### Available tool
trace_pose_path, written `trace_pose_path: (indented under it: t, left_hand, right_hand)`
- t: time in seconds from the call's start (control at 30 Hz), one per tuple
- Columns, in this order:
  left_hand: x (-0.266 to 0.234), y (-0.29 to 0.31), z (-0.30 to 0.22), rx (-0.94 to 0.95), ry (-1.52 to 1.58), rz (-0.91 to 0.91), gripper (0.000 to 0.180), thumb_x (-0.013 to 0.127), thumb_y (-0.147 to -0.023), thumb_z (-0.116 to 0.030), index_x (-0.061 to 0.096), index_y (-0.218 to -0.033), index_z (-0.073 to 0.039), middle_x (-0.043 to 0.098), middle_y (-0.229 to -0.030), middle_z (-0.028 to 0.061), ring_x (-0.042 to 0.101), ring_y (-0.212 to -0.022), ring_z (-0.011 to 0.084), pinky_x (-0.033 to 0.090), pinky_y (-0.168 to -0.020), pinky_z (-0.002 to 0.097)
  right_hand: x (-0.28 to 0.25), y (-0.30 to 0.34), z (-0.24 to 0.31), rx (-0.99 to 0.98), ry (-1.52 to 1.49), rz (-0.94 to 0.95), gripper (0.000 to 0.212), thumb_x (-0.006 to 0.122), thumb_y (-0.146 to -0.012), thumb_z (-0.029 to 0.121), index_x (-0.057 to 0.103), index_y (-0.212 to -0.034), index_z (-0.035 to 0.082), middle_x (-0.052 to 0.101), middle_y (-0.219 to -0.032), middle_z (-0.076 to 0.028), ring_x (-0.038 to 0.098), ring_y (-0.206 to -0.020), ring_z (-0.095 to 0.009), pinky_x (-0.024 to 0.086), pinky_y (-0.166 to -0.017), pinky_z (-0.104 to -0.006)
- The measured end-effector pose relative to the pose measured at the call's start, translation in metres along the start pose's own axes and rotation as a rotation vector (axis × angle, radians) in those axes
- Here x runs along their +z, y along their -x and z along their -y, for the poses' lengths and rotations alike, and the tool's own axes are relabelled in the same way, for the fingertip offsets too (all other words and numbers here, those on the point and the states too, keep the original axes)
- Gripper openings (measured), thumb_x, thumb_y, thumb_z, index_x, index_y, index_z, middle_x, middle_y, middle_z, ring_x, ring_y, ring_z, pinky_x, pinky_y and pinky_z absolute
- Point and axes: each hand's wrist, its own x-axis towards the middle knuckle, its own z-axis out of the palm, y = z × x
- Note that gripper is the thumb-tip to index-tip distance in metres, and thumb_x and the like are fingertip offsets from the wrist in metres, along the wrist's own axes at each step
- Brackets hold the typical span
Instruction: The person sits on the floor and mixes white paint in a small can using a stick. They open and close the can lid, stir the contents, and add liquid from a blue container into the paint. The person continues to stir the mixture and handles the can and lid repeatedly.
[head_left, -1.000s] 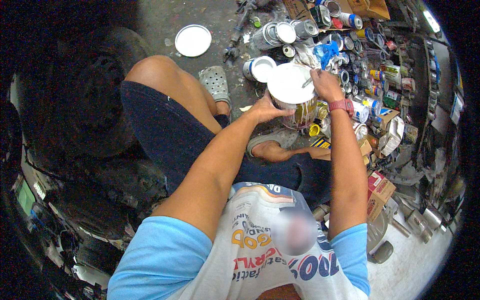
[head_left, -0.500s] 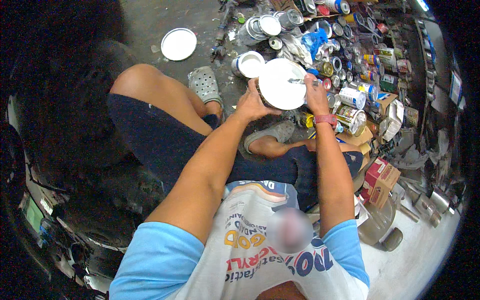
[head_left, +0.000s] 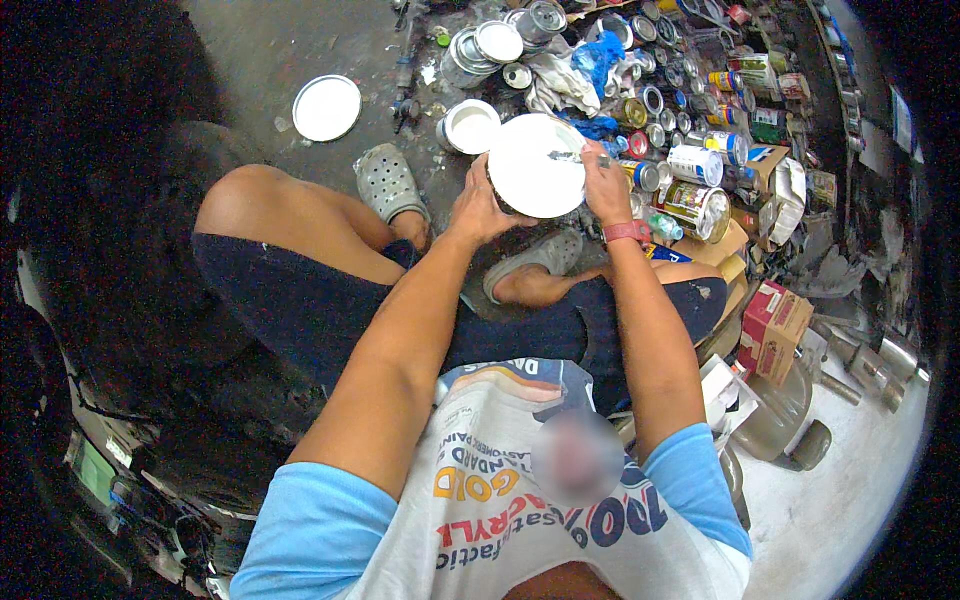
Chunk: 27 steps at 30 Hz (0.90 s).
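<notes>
My left hand [head_left: 484, 207] is wrapped round the near left side of a wide round can [head_left: 530, 180] with a bright white top surface. I cannot tell whether that white is paint or a lid. Between the fingers of my right hand [head_left: 606, 188] is a thin stirring tool, partly hidden, perhaps a small spatula [head_left: 566, 156]. Its smeared tip lies over the white surface near the right rim. Just beyond, to the left, an open can of white paint [head_left: 472, 127] stands on the floor.
A white round lid [head_left: 327, 108] lies on the floor at the far left. Stacked cans [head_left: 470, 52], a rag [head_left: 560, 84] and several rows of paint cans [head_left: 694, 166] crowd the far and right side. A red and brown carton [head_left: 775, 330] sits near my right knee.
The whole view has shifted, so the floor things and my hands appear farther left. Both hands keep nearly the same hold on the can and the spatula.
</notes>
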Motion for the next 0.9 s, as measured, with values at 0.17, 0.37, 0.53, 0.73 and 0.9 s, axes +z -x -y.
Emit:
trace_pose_path:
  t: [0.17, 0.37, 0.53, 0.73, 0.9]
  left_hand:
    - [0.003, 0.0, 0.006, -0.007, -0.055, 0.018, 0.149, 0.109, -0.051, -0.04, 0.018, -0.164, -0.003, 0.039, -0.164, 0.0238, 0.039, -0.154, 0.0435, 0.041, -0.126, 0.0495]
    - [0.001, -0.003, 0.007, 0.005, -0.04, 0.031, 0.147, 0.109, -0.052, -0.037, 0.018, -0.163, -0.005, 0.041, -0.163, 0.0232, 0.041, -0.154, 0.0416, 0.041, -0.125, 0.0497]
    - [-0.001, -0.002, 0.005, 0.06, 0.021, -0.009, 0.144, 0.11, -0.051, -0.039, 0.024, -0.16, -0.001, 0.044, -0.158, 0.0242, 0.046, -0.149, 0.0416, 0.044, -0.123, 0.0492]
    - [-0.003, -0.003, 0.003, -0.058, 0.076, 0.025, 0.145, 0.109, -0.054, -0.042, 0.021, -0.159, 0.004, 0.045, -0.157, 0.0252, 0.05, -0.147, 0.0403, 0.045, -0.122, 0.0484]
    - [-0.008, -0.004, 0.0, -0.098, 0.098, 0.05, 0.144, 0.108, -0.056, -0.047, 0.02, -0.157, 0.006, 0.046, -0.157, 0.0264, 0.051, -0.146, 0.0406, 0.045, -0.122, 0.0477]
  right_hand:
    - [0.008, -0.005, -0.01, -0.057, -0.038, -0.024, 0.052, 0.047, -0.111, 0.046, 0.073, -0.132, 0.007, 0.076, -0.117, -0.028, 0.071, -0.113, -0.048, 0.055, -0.097, -0.0516]
    - [0.005, -0.004, -0.002, -0.021, 0.018, 0.005, 0.052, 0.047, -0.112, 0.046, 0.071, -0.135, 0.006, 0.076, -0.121, -0.027, 0.071, -0.115, -0.046, 0.055, -0.098, -0.0493]
    - [0.002, -0.005, 0.014, -0.057, 0.05, -0.016, 0.05, 0.046, -0.111, 0.047, 0.073, -0.133, 0.01, 0.076, -0.113, -0.029, 0.07, -0.106, -0.052, 0.055, -0.094, -0.0585]
    - [-0.001, -0.008, 0.029, -0.093, 0.119, -0.007, 0.048, 0.045, -0.112, 0.043, 0.072, -0.132, 0.009, 0.075, -0.112, -0.03, 0.07, -0.104, -0.053, 0.054, -0.093, -0.0612]
    - [-0.001, -0.017, 0.035, -0.104, 0.235, 0.031, 0.05, 0.043, -0.112, 0.044, 0.071, -0.13, 0.007, 0.074, -0.113, -0.031, 0.069, -0.105, -0.055, 0.054, -0.094, -0.0628]
